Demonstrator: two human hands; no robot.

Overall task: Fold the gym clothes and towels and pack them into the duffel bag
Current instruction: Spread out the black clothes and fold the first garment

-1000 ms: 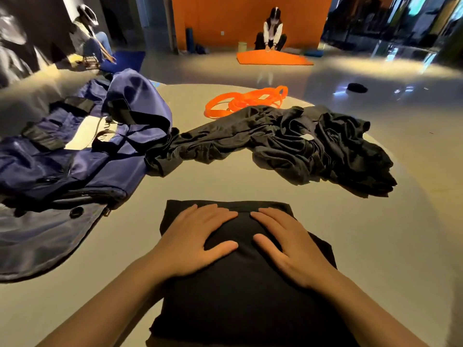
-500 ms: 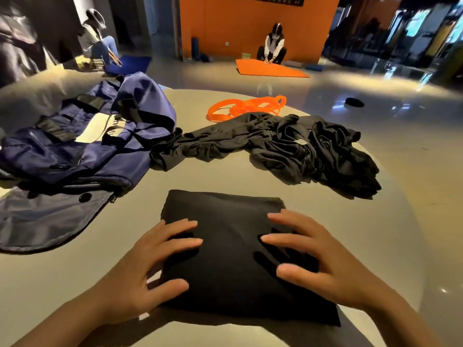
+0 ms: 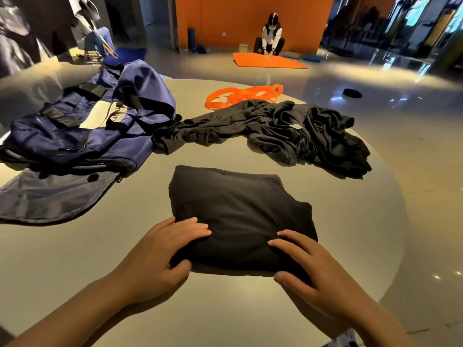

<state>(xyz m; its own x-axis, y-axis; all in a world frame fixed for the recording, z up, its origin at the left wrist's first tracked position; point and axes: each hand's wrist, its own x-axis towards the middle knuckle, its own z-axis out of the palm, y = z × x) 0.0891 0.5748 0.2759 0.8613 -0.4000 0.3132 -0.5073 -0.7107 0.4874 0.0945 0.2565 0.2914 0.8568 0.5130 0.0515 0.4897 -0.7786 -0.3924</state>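
Note:
A folded black garment [image 3: 238, 209] lies as a neat rectangle on the round grey table [image 3: 75, 259] in front of me. My left hand [image 3: 160, 256] holds its near left edge, fingers on top and thumb at the edge below. My right hand [image 3: 315, 274] holds the near right edge the same way. The navy duffel bag [image 3: 75, 136] lies slumped and unzipped at the left, its flap spread toward me. A crumpled heap of black clothes [image 3: 288, 131] stretches across the far middle and right of the table.
Orange resistance bands [image 3: 243, 95] lie at the table's far edge behind the heap. Beyond the table a person kneels on an orange mat [image 3: 268, 62], and another person sits at the far left. The table's curved edge runs close on the right.
Both hands lifted from pressing the top of the folded garment, drew back toward me, and now take hold of its near edge. The camera view has tilted slightly.

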